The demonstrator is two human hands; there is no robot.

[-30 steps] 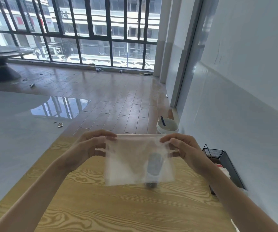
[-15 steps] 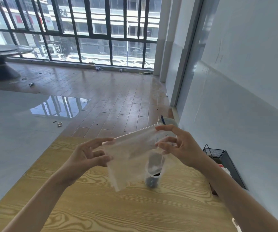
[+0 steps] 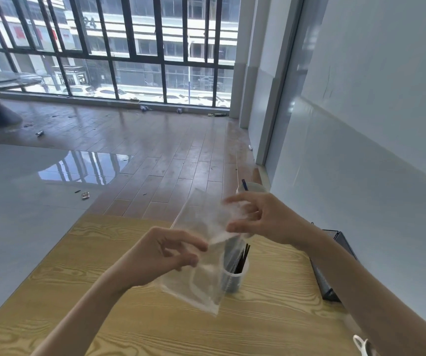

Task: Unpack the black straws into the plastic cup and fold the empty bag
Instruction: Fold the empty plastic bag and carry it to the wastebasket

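Observation:
I hold the empty clear plastic bag [image 3: 201,273] in the air above the wooden table [image 3: 129,317]. My left hand [image 3: 163,253] pinches its near edge between thumb and fingers. My right hand [image 3: 260,219] pinches the far upper end, higher up. The bag hangs tilted and partly doubled over, its lower corner near the tabletop. Behind it stands the clear plastic cup [image 3: 235,276] with the black straws [image 3: 240,258] upright inside, partly veiled by the bag.
A black mesh organiser [image 3: 335,265] lies at the table's right edge by the wall. A white cup [image 3: 251,187] with a dark stick stands on the floor beyond the table. White scissors handles [image 3: 362,345] show at the bottom right.
The bag went from flat and level between both hands to tilted; my right hand rose and moved away, my left hand dropped and came toward the middle, bringing the bag's edges together.

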